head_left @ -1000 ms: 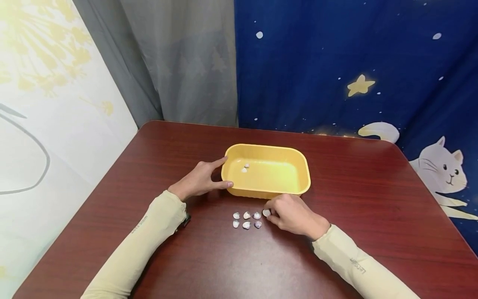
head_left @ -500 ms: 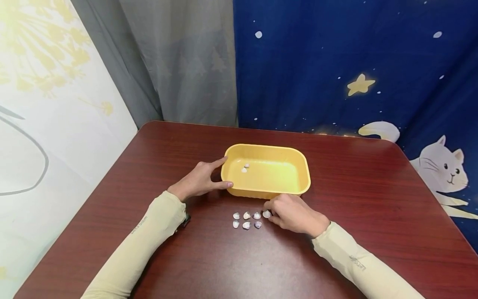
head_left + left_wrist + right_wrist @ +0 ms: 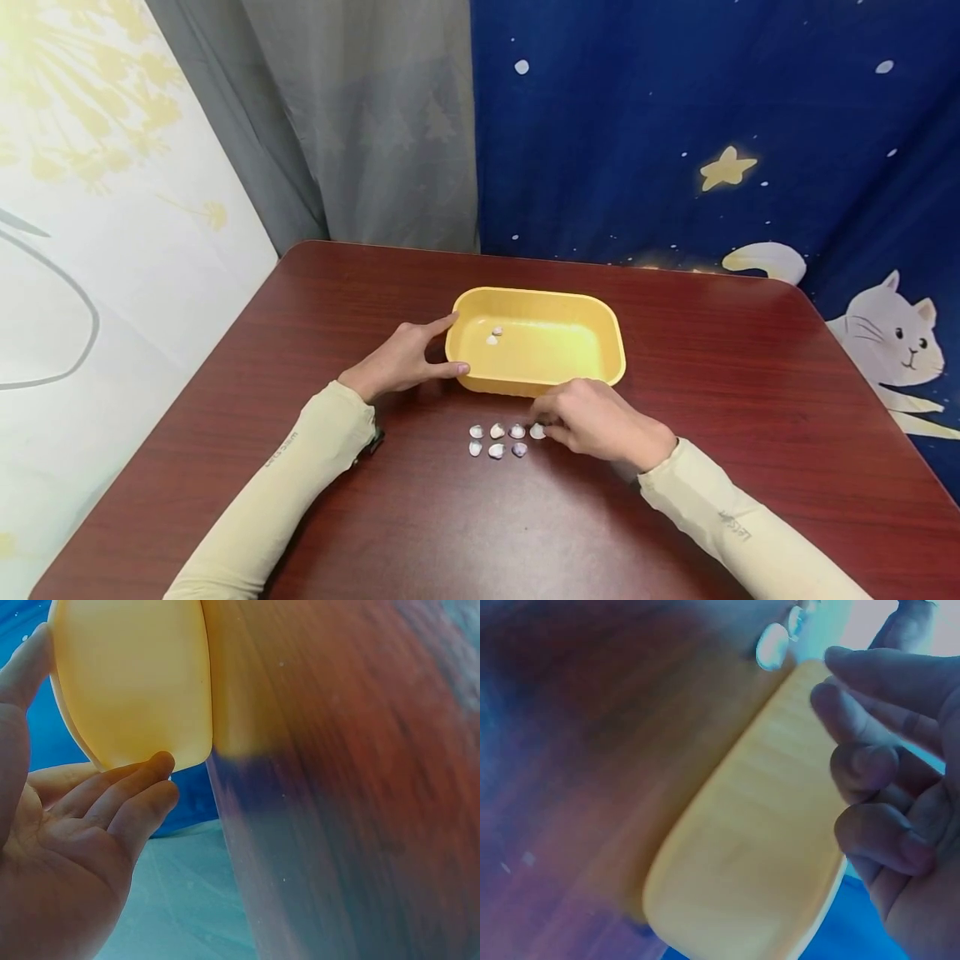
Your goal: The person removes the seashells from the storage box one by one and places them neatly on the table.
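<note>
In the head view my left hand (image 3: 405, 360) spans the left end of a yellow plastic basin (image 3: 542, 387), with thumb and index finger straight and at its rim. The left wrist view shows its other fingers (image 3: 142, 784) against the basin's outer wall. My right hand (image 3: 592, 417) hovers at the right end of two short rows of small seashells, just beside a pale seashell (image 3: 537, 432). Nothing is between its fingertips in the right wrist view, where that seashell (image 3: 772, 647) lies apart from them. Its outer fingers are loosely bent.
Several shells, such as a white seashell (image 3: 497, 451) and a purplish seashell (image 3: 519, 449), lie in front of the basin. Two more, including a small white seashell (image 3: 492, 340), lie inside it. A dark red wooden table (image 3: 360, 283) carries everything, with curtains behind.
My right hand has drawn slightly up and to the right, off the last pale seashell in the upper row, which stays on the table. The left hand and basin have not moved.
</note>
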The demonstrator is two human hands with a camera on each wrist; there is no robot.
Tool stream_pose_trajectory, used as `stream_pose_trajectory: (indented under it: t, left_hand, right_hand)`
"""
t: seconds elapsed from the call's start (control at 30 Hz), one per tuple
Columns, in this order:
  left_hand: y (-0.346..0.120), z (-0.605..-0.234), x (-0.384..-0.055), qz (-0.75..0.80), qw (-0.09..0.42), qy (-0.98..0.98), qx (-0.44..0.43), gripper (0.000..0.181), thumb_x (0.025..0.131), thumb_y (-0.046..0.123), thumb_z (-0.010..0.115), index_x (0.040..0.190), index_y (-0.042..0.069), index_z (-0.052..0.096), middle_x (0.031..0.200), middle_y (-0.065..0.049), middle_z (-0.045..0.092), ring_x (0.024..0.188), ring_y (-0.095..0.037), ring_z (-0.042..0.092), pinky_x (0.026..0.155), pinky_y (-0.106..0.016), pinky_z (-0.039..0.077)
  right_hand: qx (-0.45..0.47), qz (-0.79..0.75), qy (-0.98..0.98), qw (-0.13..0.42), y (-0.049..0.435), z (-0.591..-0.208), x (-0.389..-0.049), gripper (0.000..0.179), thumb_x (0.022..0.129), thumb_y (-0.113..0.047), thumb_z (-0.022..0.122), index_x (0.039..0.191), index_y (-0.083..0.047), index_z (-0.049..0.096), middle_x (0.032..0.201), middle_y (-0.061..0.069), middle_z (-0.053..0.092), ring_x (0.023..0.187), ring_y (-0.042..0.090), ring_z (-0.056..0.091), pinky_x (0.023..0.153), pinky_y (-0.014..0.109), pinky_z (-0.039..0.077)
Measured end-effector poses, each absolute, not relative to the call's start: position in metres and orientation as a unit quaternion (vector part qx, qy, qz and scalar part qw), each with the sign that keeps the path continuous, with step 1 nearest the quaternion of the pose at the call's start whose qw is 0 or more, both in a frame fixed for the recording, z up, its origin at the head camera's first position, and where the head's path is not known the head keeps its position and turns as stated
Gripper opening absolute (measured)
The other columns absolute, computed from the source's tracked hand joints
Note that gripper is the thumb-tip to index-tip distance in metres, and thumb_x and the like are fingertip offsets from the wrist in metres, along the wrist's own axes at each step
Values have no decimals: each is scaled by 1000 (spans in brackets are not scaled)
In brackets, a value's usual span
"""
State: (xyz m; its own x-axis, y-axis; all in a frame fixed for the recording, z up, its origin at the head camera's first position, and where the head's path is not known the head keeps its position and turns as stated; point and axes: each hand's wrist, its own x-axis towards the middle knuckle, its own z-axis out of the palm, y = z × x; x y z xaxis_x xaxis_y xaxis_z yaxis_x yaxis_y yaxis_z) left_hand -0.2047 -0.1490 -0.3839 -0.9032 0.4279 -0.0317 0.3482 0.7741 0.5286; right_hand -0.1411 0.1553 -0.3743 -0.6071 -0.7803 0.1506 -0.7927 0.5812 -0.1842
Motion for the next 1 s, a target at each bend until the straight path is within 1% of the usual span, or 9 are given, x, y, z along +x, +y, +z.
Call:
stream_pose_trajectory:
  t: [0.1, 0.2, 0.33, 0.43, 0.53, 0.73, 0.9, 1.0]
  left_hand:
    - [-148, -383, -204, 264, 73, 939, 207, 97, 84, 60, 73, 159, 15, 31, 155, -12, 47, 142, -27, 50, 114, -48, 45]
    - [-148, -383, -204, 266, 74, 939, 207, 97, 84, 60, 74, 159, 15, 31, 155, -12, 47, 141, -27, 50, 114, -48, 45]
    - [-147, -382, -204, 264, 76, 939, 205, 98, 83, 61, 74, 159, 15, 32, 155, -12, 47, 141, -27, 50, 114, -48, 45]
    - [-147, -382, -204, 261, 78, 940, 203, 98, 83, 61, 73, 159, 15, 32, 156, -13, 47, 142, -28, 49, 114, -48, 45]
    - [-147, -382, -203, 262, 80, 941, 200, 98, 83, 61, 73, 159, 15, 32, 156, -13, 47, 142, -28, 49, 114, -49, 45]
    - [-148, -384, -203, 266, 81, 939, 204, 98, 83, 62, 73, 159, 15, 32, 156, -13, 47, 141, -27, 50, 113, -48, 46]
    - [-148, -384, -205, 268, 76, 937, 210, 97, 84, 60, 74, 158, 13, 33, 155, -13, 48, 140, -27, 52, 113, -47, 46]
    - [-149, -385, -206, 269, 73, 937, 212, 96, 84, 59, 74, 158, 13, 34, 154, -14, 50, 138, -27, 53, 112, -47, 47]
  right_hand:
    - [444, 128, -886, 44, 156, -367, -143, 13, 83, -11, 79, 94, -19, 78, 85, -13, 74, 72, 0, 63, 66, 24, 55]
    - [441, 154, -882, 61, 155, -362, -148, 9, 84, -12, 78, 92, -16, 78, 81, -12, 72, 70, 2, 63, 66, 23, 54]
    - [434, 194, -875, 87, 151, -358, -159, 5, 86, -12, 77, 90, -16, 77, 75, -11, 69, 65, 3, 60, 63, 20, 51]
    - [415, 216, -878, 102, 145, -356, -172, 4, 86, -12, 76, 89, -15, 77, 72, -10, 69, 63, 3, 57, 61, 21, 49]
    - [387, 224, -890, 90, 137, -357, -186, 5, 87, -13, 75, 91, -13, 77, 70, -8, 68, 62, 3, 55, 60, 22, 47]
    - [359, 202, -911, 37, 121, -365, -211, 10, 86, -14, 75, 95, -9, 77, 70, -3, 68, 60, 8, 54, 57, 23, 46]
    - [355, 188, -915, 25, 111, -371, -224, 13, 83, -9, 74, 95, -9, 77, 71, -1, 69, 62, 10, 57, 58, 24, 47]
    - [347, 181, -920, 17, 106, -374, -230, 15, 83, -8, 74, 97, -9, 77, 71, -1, 69, 62, 11, 57, 59, 24, 47]
